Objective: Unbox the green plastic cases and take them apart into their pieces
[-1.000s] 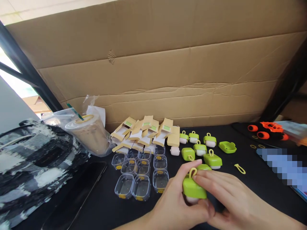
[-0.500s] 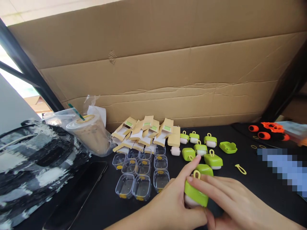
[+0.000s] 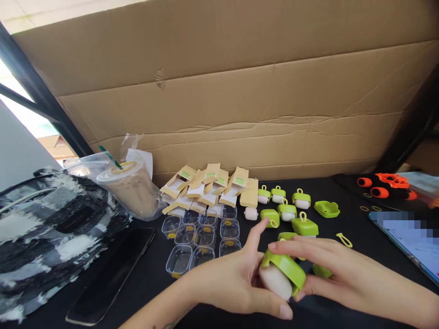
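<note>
Between my two hands, low in the view, is a small white rounded case (image 3: 276,282) with a green cover (image 3: 287,268) fitted over it, tilted so its white side faces me. My left hand (image 3: 228,283) grips the white side, thumb below and index finger stretched upward. The fingers of my right hand (image 3: 339,269) press on the green cover from above and from the right. Several similar green-and-white cases with yellow loops, such as one case (image 3: 304,227), stand just beyond my hands. An empty green cover (image 3: 327,209) and a loose yellow loop (image 3: 344,240) lie to the right.
Clear plastic tubs (image 3: 180,259) stand in rows left of my hands, with opened cardboard sleeves (image 3: 206,185) piled behind. A phone (image 3: 109,278), a bagged drink cup (image 3: 132,187) and a checked fabric item (image 3: 58,246) are at left. An orange toy car (image 3: 391,181) and another phone (image 3: 408,242) lie right.
The held case has been turned so that more of its white side shows. My right hand has shifted up and right, and my left index finger has moved left.
</note>
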`<state>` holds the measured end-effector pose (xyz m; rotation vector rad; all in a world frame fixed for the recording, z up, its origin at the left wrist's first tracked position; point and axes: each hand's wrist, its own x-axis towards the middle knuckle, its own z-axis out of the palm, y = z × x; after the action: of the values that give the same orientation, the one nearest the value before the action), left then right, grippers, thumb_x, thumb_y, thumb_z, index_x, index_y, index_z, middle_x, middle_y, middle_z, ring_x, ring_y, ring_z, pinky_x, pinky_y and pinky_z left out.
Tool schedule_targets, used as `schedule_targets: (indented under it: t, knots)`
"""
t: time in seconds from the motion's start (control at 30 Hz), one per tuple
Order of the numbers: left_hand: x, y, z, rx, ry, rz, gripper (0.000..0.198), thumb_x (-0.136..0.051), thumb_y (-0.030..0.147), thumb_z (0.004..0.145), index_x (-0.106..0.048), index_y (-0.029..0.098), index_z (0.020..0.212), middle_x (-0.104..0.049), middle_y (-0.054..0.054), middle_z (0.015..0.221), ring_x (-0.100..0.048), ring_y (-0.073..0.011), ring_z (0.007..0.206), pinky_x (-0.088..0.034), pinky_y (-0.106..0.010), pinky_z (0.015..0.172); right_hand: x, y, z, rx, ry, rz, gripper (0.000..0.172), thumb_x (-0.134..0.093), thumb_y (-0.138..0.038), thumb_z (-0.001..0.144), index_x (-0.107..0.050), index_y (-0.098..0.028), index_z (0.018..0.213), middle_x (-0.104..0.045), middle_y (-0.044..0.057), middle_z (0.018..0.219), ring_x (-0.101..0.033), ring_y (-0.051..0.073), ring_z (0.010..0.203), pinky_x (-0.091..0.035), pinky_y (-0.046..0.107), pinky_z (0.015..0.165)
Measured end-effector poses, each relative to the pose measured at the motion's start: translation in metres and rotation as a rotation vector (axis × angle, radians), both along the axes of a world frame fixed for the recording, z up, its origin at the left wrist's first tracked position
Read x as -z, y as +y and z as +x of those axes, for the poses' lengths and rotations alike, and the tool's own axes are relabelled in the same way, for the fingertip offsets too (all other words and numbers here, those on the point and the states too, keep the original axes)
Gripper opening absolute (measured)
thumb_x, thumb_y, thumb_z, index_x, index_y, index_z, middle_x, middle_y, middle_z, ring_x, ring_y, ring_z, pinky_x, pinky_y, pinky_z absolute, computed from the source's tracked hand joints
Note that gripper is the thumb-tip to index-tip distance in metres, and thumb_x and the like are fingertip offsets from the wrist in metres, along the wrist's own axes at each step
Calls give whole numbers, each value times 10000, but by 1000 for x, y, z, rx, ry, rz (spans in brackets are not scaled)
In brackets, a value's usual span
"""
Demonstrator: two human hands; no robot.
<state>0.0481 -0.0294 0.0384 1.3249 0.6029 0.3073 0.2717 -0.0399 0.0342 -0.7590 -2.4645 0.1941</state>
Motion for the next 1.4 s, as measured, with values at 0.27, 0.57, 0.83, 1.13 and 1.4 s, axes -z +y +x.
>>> schedule_targets:
  t: [0.27, 0.57, 0.83, 1.13, 1.4]
  knots:
    - [-4, 15, -6, -15, 15, 11, 1019, -717, 193, 745, 2, 272, 1462, -601, -5, 865, -511, -85, 628, -428, -257, 612, 5, 11, 5, 184, 82, 209, 408, -662, -455, 815, -558, -265, 1161, -626, 0, 759, -603, 189, 714, -503, 318, 651]
    - [-15, 42, -4, -291, 263, 746, 299, -699, 230, 742, -533, 194, 988, -610, -25, 946, -576, -130, 778, -460, -247, 673, 0, 22, 16, 386, 608, -85, 413, -691, -409, 773, -422, -280, 1058, -651, -26, 766, -635, 173, 650, -524, 263, 564]
    - [6, 67, 19, -178, 742, 1172, 234, -682, 54, 647, -617, 163, 843, -625, -76, 979, -614, -265, 907, -483, -364, 787, 7, 24, 13, 287, 447, -97, 357, -646, -317, 810, -441, -273, 1098, -660, 17, 914, -655, 212, 893, -536, 257, 634]
    - [-2, 46, 16, -338, 693, 1364, 179, -528, 112, 796, -528, 159, 968, -591, -94, 1004, -524, -269, 1025, -439, -412, 894, 15, 24, 4, 269, 393, -151, 397, -635, -252, 792, -413, -282, 1119, -637, 21, 1022, -643, 200, 978, -546, 308, 781]
    - [10, 2, 14, -470, 220, 1088, 79, -535, 185, 884, -574, 187, 815, -540, -4, 800, -538, -140, 755, -456, -246, 707, 28, 12, -12, 224, 229, 193, 435, -562, -162, 828, -427, -261, 1230, -620, 53, 1048, -616, 203, 973, -526, 350, 833]
